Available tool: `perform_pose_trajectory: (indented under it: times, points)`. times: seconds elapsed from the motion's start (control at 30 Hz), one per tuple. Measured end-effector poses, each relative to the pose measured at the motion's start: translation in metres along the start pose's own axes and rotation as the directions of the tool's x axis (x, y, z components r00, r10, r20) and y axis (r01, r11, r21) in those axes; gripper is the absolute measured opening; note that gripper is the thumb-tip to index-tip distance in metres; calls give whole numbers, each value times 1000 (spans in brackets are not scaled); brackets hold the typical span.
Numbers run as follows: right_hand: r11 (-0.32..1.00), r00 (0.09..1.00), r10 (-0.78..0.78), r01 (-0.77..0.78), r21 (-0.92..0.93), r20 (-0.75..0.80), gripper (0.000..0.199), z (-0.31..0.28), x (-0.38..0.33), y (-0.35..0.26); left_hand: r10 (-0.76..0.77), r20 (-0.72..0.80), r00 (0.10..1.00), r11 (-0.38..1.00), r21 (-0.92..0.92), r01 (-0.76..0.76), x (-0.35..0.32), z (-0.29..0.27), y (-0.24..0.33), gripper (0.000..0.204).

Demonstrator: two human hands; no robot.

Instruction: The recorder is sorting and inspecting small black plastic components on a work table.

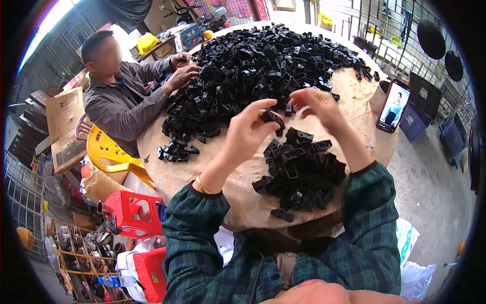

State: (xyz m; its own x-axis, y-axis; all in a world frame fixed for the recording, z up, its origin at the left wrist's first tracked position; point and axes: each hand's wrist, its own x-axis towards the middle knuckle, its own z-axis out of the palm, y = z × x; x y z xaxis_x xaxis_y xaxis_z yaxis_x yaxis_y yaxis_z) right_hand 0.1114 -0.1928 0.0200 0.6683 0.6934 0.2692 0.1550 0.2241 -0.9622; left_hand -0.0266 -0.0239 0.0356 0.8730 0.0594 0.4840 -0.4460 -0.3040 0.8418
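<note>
My left hand (246,133) is raised over the table, its thumb and fingers closed around a small black plastic part (274,119). To its right, my right hand (324,110) hovers with curved fingers spread apart and nothing visible between them. Beyond both hands rises a wide heap of similar black plastic parts (253,66). A smaller pile of these parts (304,172) lies between my forearms, close to the table's near edge. The exact shape of the held part is partly hidden by my fingers.
A co-worker (121,96) sits at the left, hands at the heap's edge. The round table (354,96) has a phone (393,105) propped at its right, beside a cup-like container (378,96). A yellow chair (109,149) and red stool (132,213) stand left.
</note>
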Motion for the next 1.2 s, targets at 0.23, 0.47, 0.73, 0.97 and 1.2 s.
perform_pose_trajectory:
  times: [0.23,0.47,0.73,0.97,1.2]
  points:
    - [336,919,-352,302,-892,179,29,-27,20,51,135,432,892,821,455,-344,-22,30,4,53]
    - [121,940,-262,256,-959,217,20,-19,22,51,182,-151,972,578,816,19,1,-28,-40,29]
    - [422,993,-115,41,-906,-8,32,-17,10,34,-65,-154,986,533,830,165,0,-31,-63,40]
    - [950,1000,-20,21,-312,6,12,12,1,16,-162,-199,966,981,74,180,7,-25,-47,49]
    - [926,992,-78,110,-360,102,26,38,-20,-4,-189,-104,976,950,-270,155,3,-4,-23,53]
